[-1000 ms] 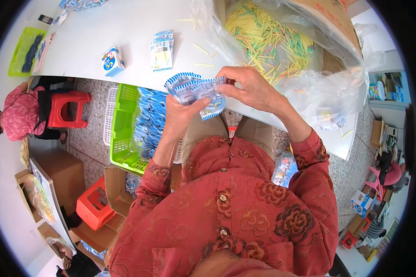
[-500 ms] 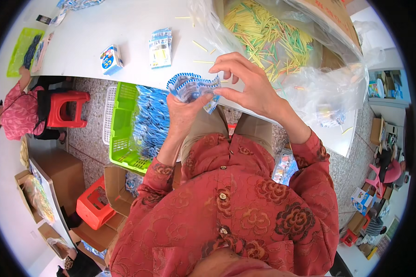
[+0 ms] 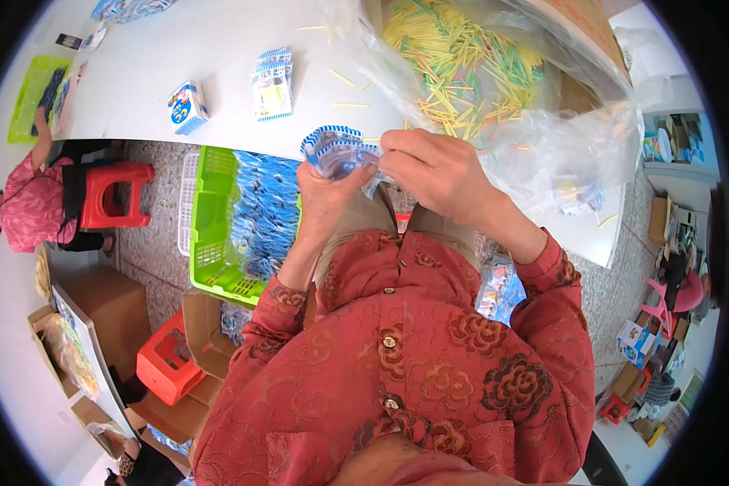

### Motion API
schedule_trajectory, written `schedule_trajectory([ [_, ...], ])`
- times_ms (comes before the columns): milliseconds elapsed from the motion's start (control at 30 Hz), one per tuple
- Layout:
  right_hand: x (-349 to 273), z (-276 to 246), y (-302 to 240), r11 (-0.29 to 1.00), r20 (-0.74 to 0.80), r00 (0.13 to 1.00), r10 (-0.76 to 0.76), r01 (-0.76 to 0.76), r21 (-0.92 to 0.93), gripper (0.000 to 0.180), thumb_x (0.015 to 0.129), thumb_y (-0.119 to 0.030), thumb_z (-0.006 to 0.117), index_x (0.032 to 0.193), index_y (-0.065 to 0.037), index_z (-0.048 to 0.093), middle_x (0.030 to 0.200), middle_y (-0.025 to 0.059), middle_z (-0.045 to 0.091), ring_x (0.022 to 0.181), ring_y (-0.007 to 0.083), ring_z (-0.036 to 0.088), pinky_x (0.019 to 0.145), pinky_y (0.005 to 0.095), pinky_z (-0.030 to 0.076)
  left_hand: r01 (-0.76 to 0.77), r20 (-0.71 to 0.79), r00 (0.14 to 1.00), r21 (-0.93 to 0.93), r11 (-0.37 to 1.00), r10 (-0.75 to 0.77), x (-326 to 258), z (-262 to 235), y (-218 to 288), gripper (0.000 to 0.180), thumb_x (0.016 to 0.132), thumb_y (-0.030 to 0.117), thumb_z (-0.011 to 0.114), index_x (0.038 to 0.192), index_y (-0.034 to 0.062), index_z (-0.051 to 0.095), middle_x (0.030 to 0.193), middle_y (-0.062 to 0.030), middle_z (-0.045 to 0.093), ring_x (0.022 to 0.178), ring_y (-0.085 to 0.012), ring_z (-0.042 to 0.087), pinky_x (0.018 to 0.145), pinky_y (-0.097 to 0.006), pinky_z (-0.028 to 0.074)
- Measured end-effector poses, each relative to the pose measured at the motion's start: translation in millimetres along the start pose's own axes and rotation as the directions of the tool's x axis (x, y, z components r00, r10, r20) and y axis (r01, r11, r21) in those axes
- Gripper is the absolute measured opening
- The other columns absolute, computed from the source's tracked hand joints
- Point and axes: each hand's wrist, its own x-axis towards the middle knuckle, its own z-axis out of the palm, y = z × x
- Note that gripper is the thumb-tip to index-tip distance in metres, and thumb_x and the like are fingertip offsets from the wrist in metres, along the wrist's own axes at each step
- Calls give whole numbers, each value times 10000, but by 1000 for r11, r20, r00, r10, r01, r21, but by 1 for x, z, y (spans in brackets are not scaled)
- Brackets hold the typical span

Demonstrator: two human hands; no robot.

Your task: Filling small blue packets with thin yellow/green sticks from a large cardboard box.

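My left hand (image 3: 322, 198) is wrapped round a few curled blue-and-white striped plastic packets (image 3: 332, 147), held just off the table's front edge. The fingers of my right hand (image 3: 437, 168) are pinched together at the right edge of these packets; whether anything thin is between the fingertips is hidden. Beyond my hands, thin yellow sticks (image 3: 342, 78) lie loose on the white table (image 3: 235, 40). A short stack of similar packets (image 3: 273, 89) and a small blue-and-white box (image 3: 188, 107) stand there too.
A plastic-lined carton (image 3: 599, 32) with a heap of yellow and green sticks (image 3: 454, 61) is at the far right. To my left is a green crate (image 3: 206, 235) full of blue packets (image 3: 263, 206). Red stools (image 3: 115, 194), cartons and a co-worker in pink (image 3: 34, 206) are farther left.
My right hand has come down to the packets, and its spread fingers have closed into a pinch at their edge. My left hand keeps its grip, with the packets shifted slightly.
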Motion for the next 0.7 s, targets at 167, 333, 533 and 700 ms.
schedule_trajectory([
  [167,-8,1,-3,997,-31,999,-19,16,-74,208,631,-36,619,838,-28,599,905,62,577,665,189,594,533,289,482,12,23,1000,-8,1000,-11,0,0,-4,197,701,-25,691,888,7,641,813,-26,651,702,-68,582,652,-211,475],
  [333,-21,-4,-2,999,-32,999,1,-2,-33,199,624,-33,617,822,-35,597,913,64,584,671,192,601,533,294,486,115,105,987,47,992,-120,-8,6,0,186,698,-39,687,864,25,636,806,-6,634,709,-71,567,665,-224,462],
  [533,-29,-10,-1,991,83,988,132,-132,0,168,638,-39,614,798,-54,563,901,41,580,684,198,593,549,307,485,156,112,981,2,988,-155,-14,14,-6,165,702,-25,684,850,28,634,802,-3,633,707,-67,562,665,-221,453],
  [700,-41,-16,3,993,83,994,67,-75,93,154,679,-50,613,826,-41,568,844,34,567,659,209,576,533,317,469,183,132,973,56,982,-189,-13,22,-6,158,700,-34,672,841,26,632,794,-3,628,701,-65,553,656,-219,440],
])
